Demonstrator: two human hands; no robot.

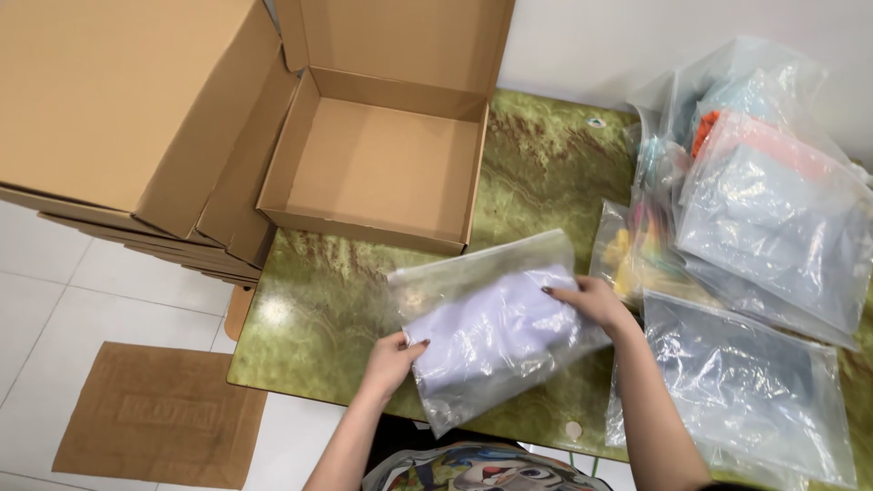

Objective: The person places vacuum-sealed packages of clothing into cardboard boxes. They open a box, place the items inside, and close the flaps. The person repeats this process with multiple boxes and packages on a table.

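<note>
Far left of our grips, a brown mat (162,414) lies flat on the white tiled floor (55,300), bearing a faint embossed rectangle. Up and left of them a stack (136,118) of plain brown cardboard boxes hangs over the tabletop's left edge, closed and unlabelled as far as we can see. Just beyond our left grip stands an open box (377,164), shallow and brown, its lid tipped back against the wall and its inside bare.

The tabletop (309,309) is a glossy green with brown marbling. Our left grip (393,362) comes up from the near edge, forearm angled to the right, fingers curled over the near-left edge of a clear bag (496,327) and pinching it with thumb on top; the nails are dark. The bag lies slanted on the tabletop between the two grips, nearer than the open box, holding a folded pale lilac-white cloth, its zip edge pointing toward the box.

Our right grip (591,302) reaches in from the lower right, palm down, fingers spread flat and pressing on the bag's right side rather than closing round it; we cannot tell whether the thumb is tucked beneath.

Just right of that grip a large clear bag (737,382) with something dark inside lies flat. Beyond it, up and right, a heap of more clear bags (773,209) overlaps, showing patches of yellow, orange, pink and pale blue.
</note>
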